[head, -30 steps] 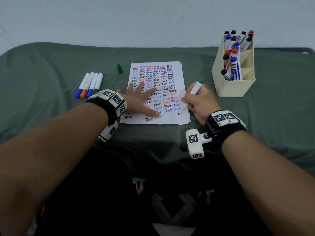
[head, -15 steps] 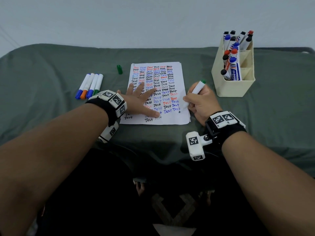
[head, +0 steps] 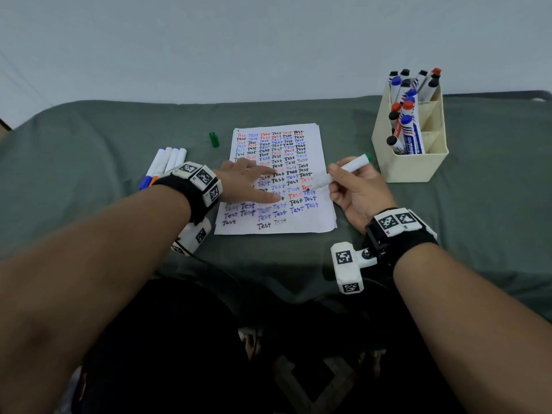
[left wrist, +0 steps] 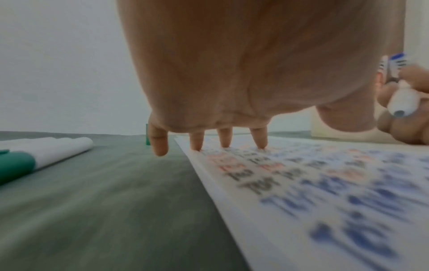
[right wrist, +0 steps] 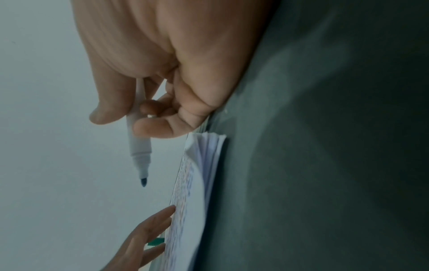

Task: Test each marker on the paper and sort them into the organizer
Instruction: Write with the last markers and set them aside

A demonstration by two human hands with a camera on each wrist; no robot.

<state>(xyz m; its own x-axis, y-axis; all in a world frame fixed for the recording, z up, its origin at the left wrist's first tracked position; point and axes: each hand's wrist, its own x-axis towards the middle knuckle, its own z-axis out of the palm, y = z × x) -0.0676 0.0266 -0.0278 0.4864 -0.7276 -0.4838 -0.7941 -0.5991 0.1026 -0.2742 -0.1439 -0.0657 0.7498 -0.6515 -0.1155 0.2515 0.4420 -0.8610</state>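
The table is viewed from above by the head camera; the paper [head: 277, 180] is seen close and low by both wrist cameras.

uncapped white marker [head: 343, 174] tilted, tip over paper [head: 310, 222]; four markers [head: 167, 162] left; cream organizer [head: 418, 168] right, holding markers.

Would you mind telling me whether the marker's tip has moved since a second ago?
Yes. The marker in the right hand has tilted flatter, its tip moving up the paper, away from the near edge.
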